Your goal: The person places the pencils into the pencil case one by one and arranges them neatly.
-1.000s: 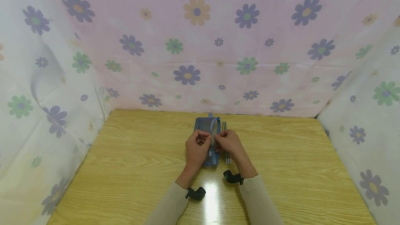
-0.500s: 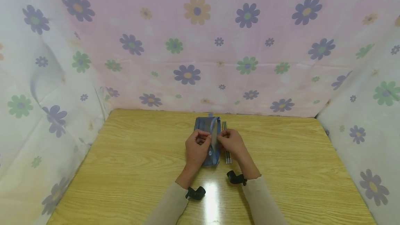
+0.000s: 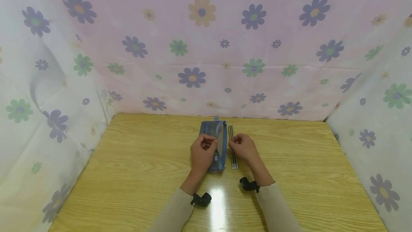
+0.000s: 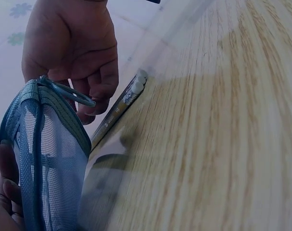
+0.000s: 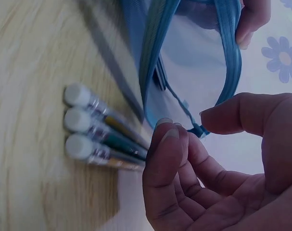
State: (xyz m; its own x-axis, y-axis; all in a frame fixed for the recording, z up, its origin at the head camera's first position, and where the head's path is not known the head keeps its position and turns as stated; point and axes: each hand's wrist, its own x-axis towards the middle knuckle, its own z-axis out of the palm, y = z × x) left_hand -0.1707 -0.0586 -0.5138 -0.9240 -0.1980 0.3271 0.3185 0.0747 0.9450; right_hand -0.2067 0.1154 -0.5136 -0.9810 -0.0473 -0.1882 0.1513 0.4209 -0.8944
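Note:
A blue mesh pencil case (image 3: 210,129) lies on the table with its zipper open and its mouth toward the right. My left hand (image 3: 202,155) pinches one edge of that mouth. Inside the case, a dark slim item (image 5: 160,74) shows in the right wrist view. Three pencils (image 5: 107,137) with white eraser ends lie side by side just right of the case. Over them is my right hand (image 3: 244,148), fingers loosely bent, thumb apart from the fingertips, nothing between them. In the left wrist view a ring-shaped zipper pull (image 4: 73,94) hangs at the case's near end.
The wood-grain table (image 3: 145,146) ends at a flowered cloth (image 3: 206,46) at the back, with more cloth on both sides. A black camera mount sits on each wrist, the left mount (image 3: 202,199) and the right mount (image 3: 248,184).
My right hand has let go of the case's right edge and moved right, over the pencils. The mouth of the case stands wider. My left hand stays at its edge.

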